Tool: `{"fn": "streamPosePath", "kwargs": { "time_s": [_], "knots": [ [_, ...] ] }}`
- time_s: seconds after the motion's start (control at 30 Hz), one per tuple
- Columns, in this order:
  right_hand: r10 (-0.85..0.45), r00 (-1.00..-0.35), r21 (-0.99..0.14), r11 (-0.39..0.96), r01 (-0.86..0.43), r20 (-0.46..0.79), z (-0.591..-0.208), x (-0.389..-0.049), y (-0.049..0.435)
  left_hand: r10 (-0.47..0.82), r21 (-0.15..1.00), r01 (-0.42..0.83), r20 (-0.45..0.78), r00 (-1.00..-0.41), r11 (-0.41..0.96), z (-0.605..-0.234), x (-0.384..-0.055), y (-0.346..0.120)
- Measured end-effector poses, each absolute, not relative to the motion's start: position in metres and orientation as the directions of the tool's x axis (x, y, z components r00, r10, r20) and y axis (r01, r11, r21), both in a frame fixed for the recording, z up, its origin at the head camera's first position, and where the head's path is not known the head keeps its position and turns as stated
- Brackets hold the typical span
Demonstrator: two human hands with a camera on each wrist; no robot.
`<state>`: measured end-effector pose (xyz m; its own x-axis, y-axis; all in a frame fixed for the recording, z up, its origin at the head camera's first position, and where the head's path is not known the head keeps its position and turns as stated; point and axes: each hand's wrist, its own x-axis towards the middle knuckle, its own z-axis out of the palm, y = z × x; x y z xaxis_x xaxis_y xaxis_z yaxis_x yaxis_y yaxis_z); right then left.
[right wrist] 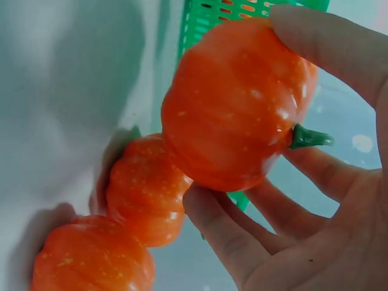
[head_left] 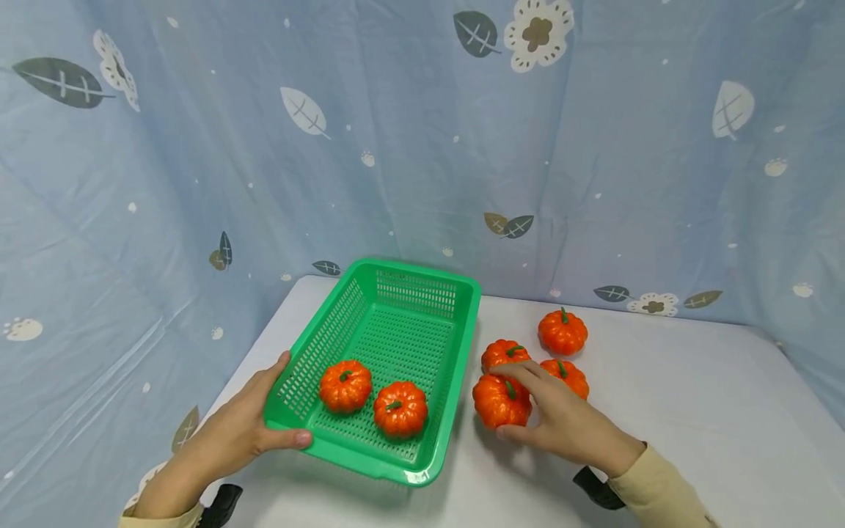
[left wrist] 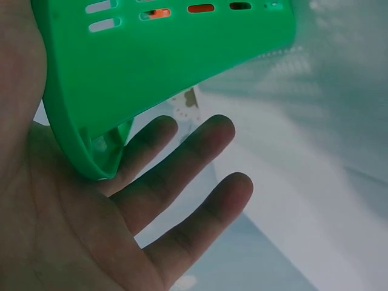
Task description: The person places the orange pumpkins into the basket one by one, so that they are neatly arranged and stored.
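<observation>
My left hand point(head_left: 244, 418) holds the near left corner of a green plastic basket point(head_left: 455, 381), thumb over the rim. In the left wrist view, three of its fingers stretch out below the basket wall point(left wrist: 151, 79). Two small orange pumpkins, one on the left point(head_left: 345, 386) and one on the right point(head_left: 400, 410), lie in the basket's near part. Just right of the basket, my right hand point(head_left: 568, 418) grips another pumpkin point(head_left: 498, 402) between thumb and fingers. Its green stem point(right wrist: 310, 137) points toward the palm in the right wrist view.
Behind the held pumpkin lies another pumpkin point(head_left: 505, 353). One more pumpkin point(head_left: 569, 378) is partly hidden by the right hand, and a farther pumpkin point(head_left: 562, 332) lies toward the back. A blue patterned curtain point(head_left: 422, 147) hangs behind the white table point(head_left: 693, 411).
</observation>
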<state>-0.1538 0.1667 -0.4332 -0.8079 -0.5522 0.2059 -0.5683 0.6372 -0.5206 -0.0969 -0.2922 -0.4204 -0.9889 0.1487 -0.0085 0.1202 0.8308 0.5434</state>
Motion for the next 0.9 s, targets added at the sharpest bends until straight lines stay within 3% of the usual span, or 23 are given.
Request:
{"fn": "streamPosePath", "kwargs": {
  "time_s": [0.47, 0.73, 0.9],
  "knots": [
    [-0.409, -0.806, -0.613, 0.525, -0.591, 0.427, -0.426, -0.164, 0.156, 0.148, 0.556, 0.117, -0.011, -0.989, 0.823, -0.421, -0.096, -0.294],
    [-0.446, -0.791, -0.615, 0.501, -0.609, 0.419, -0.420, -0.169, 0.143, 0.144, 0.555, 0.113, -0.013, -0.989, 0.824, -0.421, -0.096, -0.293],
    [-0.510, -0.747, -0.576, 0.484, -0.659, 0.427, -0.412, -0.178, 0.134, 0.138, 0.554, 0.113, -0.003, -0.990, 0.825, -0.422, -0.096, -0.293]
  ]
}}
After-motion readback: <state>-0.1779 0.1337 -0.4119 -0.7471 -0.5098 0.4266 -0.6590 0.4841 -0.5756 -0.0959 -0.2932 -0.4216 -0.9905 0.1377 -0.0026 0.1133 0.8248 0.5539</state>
